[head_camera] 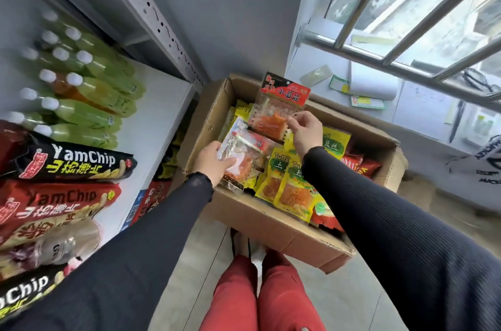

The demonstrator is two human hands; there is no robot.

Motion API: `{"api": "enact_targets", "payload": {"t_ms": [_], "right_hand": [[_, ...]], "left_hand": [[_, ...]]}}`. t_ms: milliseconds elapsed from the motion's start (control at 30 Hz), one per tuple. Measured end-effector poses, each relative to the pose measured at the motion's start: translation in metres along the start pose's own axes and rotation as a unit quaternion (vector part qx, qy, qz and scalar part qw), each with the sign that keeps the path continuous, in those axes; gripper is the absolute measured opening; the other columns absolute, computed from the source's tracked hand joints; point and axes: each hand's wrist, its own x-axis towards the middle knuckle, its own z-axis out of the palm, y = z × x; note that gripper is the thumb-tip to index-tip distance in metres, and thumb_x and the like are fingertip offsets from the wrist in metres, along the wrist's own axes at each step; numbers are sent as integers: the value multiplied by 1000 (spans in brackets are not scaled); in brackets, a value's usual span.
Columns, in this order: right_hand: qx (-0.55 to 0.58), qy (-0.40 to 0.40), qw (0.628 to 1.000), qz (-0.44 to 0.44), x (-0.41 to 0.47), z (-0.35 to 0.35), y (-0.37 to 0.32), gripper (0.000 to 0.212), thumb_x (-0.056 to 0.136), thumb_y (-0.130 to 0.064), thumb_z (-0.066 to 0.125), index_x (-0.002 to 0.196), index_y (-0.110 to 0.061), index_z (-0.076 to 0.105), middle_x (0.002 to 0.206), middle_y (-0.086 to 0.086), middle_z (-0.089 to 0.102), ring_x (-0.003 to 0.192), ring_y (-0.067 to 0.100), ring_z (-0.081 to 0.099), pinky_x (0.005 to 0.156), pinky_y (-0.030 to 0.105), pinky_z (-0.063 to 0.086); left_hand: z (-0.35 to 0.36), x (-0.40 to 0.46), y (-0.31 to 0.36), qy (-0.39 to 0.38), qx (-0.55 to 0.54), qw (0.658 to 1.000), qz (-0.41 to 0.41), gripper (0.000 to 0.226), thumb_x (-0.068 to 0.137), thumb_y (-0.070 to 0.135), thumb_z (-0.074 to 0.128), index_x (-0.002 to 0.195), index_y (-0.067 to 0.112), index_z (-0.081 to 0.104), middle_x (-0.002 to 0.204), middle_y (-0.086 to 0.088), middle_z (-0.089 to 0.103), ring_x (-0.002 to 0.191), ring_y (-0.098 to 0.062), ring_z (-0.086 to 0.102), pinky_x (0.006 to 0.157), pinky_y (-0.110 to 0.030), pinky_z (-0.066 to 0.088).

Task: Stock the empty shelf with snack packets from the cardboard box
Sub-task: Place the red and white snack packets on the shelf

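A: Standing over the cardboard box [267, 218] at centre frame, flaps open, sitting on the floor just right of the shelf [160, 105]. Still looking well filled.

B: Hands?

A: Right hand [305, 131] pinching a clear packet with red header [282, 103] by its lower right corner, thumb and fingers closed together on the film, lifting it upright above the box, upper centre of frame. Left hand [212, 165] clamping down on a stack of similar clear packets [241, 153] at the box's left side, thumb on top, fingers underneath. Not telling how many in the stack.

B: Handling?

A: Judging light and floppy. Thin glossy film, probably slippery, orange strips sliding loose inside. Corner pinch likely letting the packet swing; gripping across the sealed header or flat over the middle looking safer. Stack likely fanning out unless squeezed flat across its width.

B: Rest of the box?

A: Yellow TuDou packets [294, 189] lying flat at lower centre, beneath the right forearm, red bags [357, 165] toward the right wall. Soft pouches too.

B: Shelf?

A: White board at left of frame, bare strip nearest the box. Green bottles [89, 95] at upper left, YamChip bags [73, 162] at lower left. Bare patch looking like the target, guessing only.

B: Risk?

A: Packets slipping from the left stack back into the box.
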Motion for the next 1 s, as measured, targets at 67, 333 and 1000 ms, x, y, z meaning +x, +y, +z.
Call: {"api": "enact_targets", "payload": {"t_ms": [67,333,1000], "right_hand": [[6,-8,999,-34,-8,-3,-18,22,99,-18,58,80,-18,49,77,1,53,72,15,45,72,34,41],[24,-128,987,-93,-69,0,-97,24,90,-48,43,89,-24,47,95,12,55,88,27,57,93,60,51],[95,-555,818,-118,-564,197,-205,31,95,-6,64,125,-7,56,115,11,75,106,30,72,97,54,55]], "left_hand": [[-9,-8,0,11,-36,999,-5,46,90,29,75,128,7,61,125,-6,62,110,-26,58,87,-29,41],[-89,-73,2,142,-206,968,14,29,99,20,65,124,8,58,116,0,60,106,-20,58,80,-24,39],[-293,-488,-311,427,-439,785,90,33,95,10,66,126,22,63,118,9,73,109,-5,69,103,-35,51]]}}
